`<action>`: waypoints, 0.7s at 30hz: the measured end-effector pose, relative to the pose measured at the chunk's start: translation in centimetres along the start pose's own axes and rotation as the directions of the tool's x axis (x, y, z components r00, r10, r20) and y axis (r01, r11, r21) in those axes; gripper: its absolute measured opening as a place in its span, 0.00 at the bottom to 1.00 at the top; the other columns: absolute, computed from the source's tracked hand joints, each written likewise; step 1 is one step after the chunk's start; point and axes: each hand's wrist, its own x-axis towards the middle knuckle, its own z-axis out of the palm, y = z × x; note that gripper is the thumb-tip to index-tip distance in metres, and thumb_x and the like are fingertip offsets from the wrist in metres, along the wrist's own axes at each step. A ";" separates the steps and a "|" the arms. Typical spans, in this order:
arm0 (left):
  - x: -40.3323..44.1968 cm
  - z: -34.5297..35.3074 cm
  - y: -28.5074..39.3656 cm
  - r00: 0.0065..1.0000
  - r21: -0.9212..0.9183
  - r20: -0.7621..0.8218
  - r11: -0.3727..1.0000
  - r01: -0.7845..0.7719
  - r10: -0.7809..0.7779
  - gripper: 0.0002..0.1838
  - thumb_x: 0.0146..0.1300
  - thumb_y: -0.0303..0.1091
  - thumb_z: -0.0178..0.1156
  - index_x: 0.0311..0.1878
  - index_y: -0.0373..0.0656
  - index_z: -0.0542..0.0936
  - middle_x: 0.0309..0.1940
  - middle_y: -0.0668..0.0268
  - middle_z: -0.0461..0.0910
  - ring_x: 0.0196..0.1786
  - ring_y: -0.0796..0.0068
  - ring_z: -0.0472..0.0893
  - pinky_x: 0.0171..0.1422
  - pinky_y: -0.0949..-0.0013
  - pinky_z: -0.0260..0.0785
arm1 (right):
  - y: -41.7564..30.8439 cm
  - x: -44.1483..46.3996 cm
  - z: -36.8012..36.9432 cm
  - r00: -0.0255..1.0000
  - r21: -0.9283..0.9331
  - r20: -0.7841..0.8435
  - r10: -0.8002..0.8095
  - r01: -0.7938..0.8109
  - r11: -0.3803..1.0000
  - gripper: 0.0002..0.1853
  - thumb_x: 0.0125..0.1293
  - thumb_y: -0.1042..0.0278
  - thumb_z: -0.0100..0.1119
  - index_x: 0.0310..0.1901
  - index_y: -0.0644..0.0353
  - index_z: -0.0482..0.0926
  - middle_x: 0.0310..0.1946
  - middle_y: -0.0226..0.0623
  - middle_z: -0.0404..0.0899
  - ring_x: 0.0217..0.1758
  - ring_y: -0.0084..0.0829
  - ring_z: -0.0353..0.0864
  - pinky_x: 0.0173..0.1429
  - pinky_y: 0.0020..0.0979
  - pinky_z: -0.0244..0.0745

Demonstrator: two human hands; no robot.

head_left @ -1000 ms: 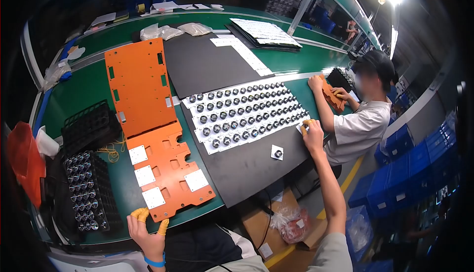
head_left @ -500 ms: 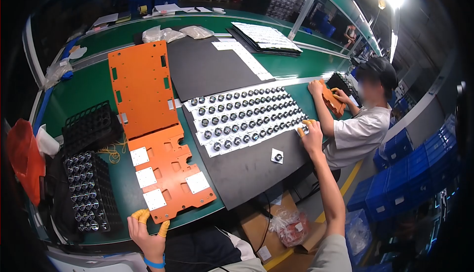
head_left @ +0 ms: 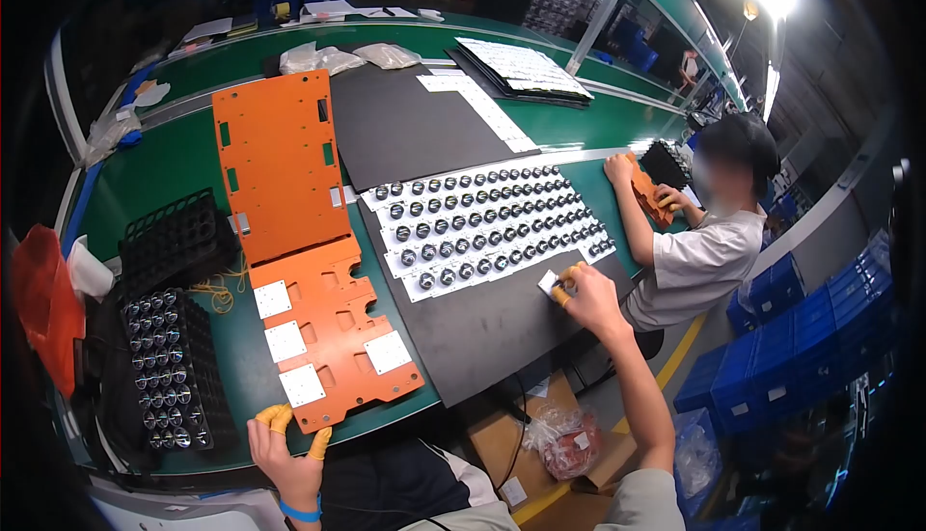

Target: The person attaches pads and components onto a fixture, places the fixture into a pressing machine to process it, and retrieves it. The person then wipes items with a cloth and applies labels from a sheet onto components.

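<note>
My left hand (head_left: 289, 454), with yellow finger covers and a blue wristband, rests at the near corner of the orange fixture (head_left: 338, 314), thumb and fingers spread apart. Several white square plates (head_left: 302, 385) sit on that fixture. My right hand (head_left: 586, 298) pinches the single white piece with a black round part (head_left: 549, 283) over the dark mat (head_left: 482, 348). Beyond it lie rows of white boards with black round parts (head_left: 482, 227).
A co-worker (head_left: 714, 232) at the right handles an orange block (head_left: 648, 191). Black trays, one with shiny round parts (head_left: 164, 372), stand at the left. Plastic bags (head_left: 323, 58) and a stack of white sheets (head_left: 521, 66) lie at the back. Blue bins (head_left: 772, 367) are at the right.
My right hand has come from the right end of the rows down and left to the single piece and closed on it. My left hand has stayed put.
</note>
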 end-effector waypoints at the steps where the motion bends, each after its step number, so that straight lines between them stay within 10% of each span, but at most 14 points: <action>1: 0.0 0.0 0.0 1.000 -0.004 -0.002 1.000 -0.006 0.006 0.32 0.47 0.50 0.82 0.47 0.35 0.83 0.45 0.54 0.80 0.49 0.47 0.77 0.54 0.49 0.71 | 1.4 0.3 0.6 0.998 -0.010 -0.064 -0.014 0.014 1.000 0.14 0.60 0.62 0.74 0.42 0.62 0.87 0.37 0.44 0.83 0.41 0.46 0.86 0.45 0.44 0.81; 10: 0.1 -0.1 0.3 1.000 -0.018 0.011 1.000 0.025 -0.024 0.30 0.50 0.49 0.80 0.46 0.35 0.81 0.45 0.53 0.80 0.50 0.46 0.76 0.55 0.49 0.69 | 8.5 2.4 2.8 0.967 -0.167 -0.217 -0.131 0.095 0.981 0.18 0.55 0.77 0.68 0.49 0.64 0.87 0.46 0.42 0.81 0.57 0.44 0.77 0.63 0.44 0.72; 21: 0.0 0.1 0.0 1.000 0.005 -0.001 1.000 0.008 -0.008 0.32 0.46 0.49 0.83 0.47 0.35 0.83 0.44 0.54 0.80 0.49 0.48 0.77 0.53 0.49 0.70 | 9.5 3.1 3.7 0.962 -0.230 -0.234 -0.143 0.089 0.969 0.17 0.54 0.77 0.68 0.49 0.63 0.87 0.47 0.42 0.80 0.55 0.44 0.77 0.62 0.42 0.73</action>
